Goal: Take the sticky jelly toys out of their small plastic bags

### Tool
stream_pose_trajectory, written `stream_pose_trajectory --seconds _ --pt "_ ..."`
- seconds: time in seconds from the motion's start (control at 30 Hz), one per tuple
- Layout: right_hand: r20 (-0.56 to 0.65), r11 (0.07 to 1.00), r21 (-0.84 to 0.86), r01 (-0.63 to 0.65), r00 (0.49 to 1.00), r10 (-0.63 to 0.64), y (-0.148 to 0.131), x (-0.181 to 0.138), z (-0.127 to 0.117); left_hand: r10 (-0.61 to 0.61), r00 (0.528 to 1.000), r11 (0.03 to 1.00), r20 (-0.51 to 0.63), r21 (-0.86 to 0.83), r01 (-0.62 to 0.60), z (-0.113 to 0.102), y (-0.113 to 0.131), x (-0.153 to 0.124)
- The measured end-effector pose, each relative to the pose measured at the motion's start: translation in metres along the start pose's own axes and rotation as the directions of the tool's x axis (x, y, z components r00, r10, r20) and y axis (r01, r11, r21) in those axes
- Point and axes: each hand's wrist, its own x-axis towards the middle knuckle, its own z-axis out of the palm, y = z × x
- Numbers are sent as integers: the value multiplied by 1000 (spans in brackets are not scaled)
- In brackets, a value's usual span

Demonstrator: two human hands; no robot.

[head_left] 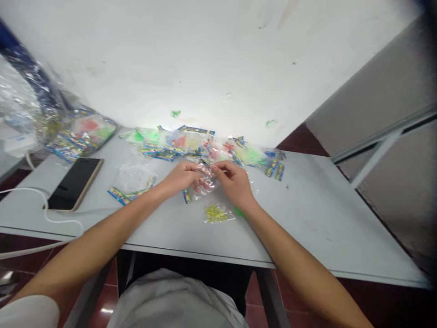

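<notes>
Between my hands, above the middle of the table, is a clear plastic bag (205,179) with a shiny, crinkled surface. My left hand (186,177) pinches its left side, and my right hand (235,182) has thumb and forefinger closed on its upper right edge. What lies inside the bag is too blurred to name. Just below the hands rests a small clear bag of yellow-green pieces (215,213). Something bright green (238,211) shows partly behind my right wrist. To the left lie flat clear bags (131,175) with blue patterned header strips.
A row of bags with green, red and yellow contents (180,142) runs along the white wall (218,68). On the left are a black phone (75,184), a white cable (51,218) and a larger heap of bags (85,132). The grey table's (321,218) front edge is near my body.
</notes>
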Motion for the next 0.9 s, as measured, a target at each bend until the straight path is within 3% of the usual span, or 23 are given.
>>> stream_pose_trajectory --seconds 0.13,0.37,0.57,0.67,0.9 --pt "-13 987 105 -121 992 123 3 2 1 5 1000 999 -21 33 -4 -1 0 2" --pt "173 866 421 -268 961 213 -4 4 -9 143 988 989 -54 55 -140 -5 3 0" --pt "195 897 425 -119 980 37 -3 5 -14 166 985 985 -39 54 -163 -7 -1 2" --pt "173 926 368 -80 985 16 0 6 -12 187 982 977 -3 102 -186 -10 -3 5" --pt "291 852 440 -285 942 165 0 6 -14 210 976 963 51 162 -216 -19 4 3"
